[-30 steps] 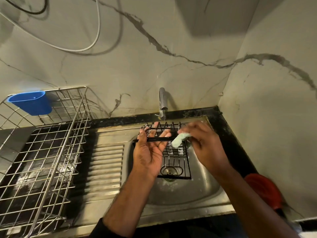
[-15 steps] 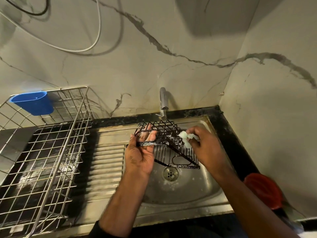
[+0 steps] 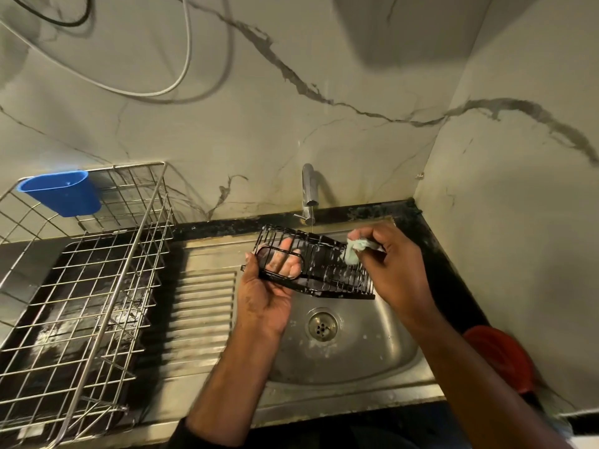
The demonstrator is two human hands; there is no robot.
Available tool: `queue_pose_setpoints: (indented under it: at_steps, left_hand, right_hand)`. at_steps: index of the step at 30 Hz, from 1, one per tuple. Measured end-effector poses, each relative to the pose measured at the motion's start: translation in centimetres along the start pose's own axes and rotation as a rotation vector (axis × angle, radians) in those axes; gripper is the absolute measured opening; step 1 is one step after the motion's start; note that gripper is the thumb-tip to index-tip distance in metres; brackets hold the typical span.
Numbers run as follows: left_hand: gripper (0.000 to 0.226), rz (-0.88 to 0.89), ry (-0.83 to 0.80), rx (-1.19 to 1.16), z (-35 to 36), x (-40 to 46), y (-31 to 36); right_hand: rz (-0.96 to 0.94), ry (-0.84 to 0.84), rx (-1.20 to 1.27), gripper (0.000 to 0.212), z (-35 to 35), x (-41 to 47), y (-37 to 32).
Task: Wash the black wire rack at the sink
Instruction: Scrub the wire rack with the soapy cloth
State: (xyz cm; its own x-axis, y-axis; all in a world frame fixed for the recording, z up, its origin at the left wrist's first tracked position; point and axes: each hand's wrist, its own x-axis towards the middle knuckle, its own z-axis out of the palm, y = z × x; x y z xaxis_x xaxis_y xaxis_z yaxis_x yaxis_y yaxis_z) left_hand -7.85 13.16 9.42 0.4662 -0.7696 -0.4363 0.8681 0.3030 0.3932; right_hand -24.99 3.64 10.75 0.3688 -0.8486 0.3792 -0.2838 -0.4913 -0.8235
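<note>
The black wire rack hangs tilted over the steel sink basin, flecked with suds. My left hand grips its left end, fingers hooked through the oval handle loop. My right hand is closed on a pale green sponge and presses it against the rack's right upper wires. A thin stream of water falls from the chrome tap onto the rack's back edge. The drain shows below the rack.
A steel wire dish basket with a blue plastic cup clipped to its rim stands on the left. The ribbed drainboard lies between basket and basin. A red object sits at the right counter edge. Marble walls close the corner.
The rack has been turned from lying flat over the drain to tilted on its side, held higher and further left. My right hand with the sponge moved up to its right end.
</note>
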Motion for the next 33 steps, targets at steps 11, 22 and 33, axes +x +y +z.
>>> queue_pose_setpoints:
  at_steps: [11, 22, 33]
  left_hand:
    - [0.047, 0.082, -0.015, 0.251, -1.1, -0.2, 0.7]
    - [0.066, 0.228, -0.341, 0.818, -1.6, -1.0, 1.6]
    - [0.050, 0.257, -0.189, 0.621, -0.2, -1.7, 1.3]
  right_hand:
    - [0.278, -0.026, 0.189, 0.032, -1.1, 0.2, 2.2]
    - [0.278, 0.044, 0.322, 0.026, -0.7, 0.0, 0.6]
    - [-0.150, -0.183, 0.053, 0.029, 1.1, -0.6, -3.5]
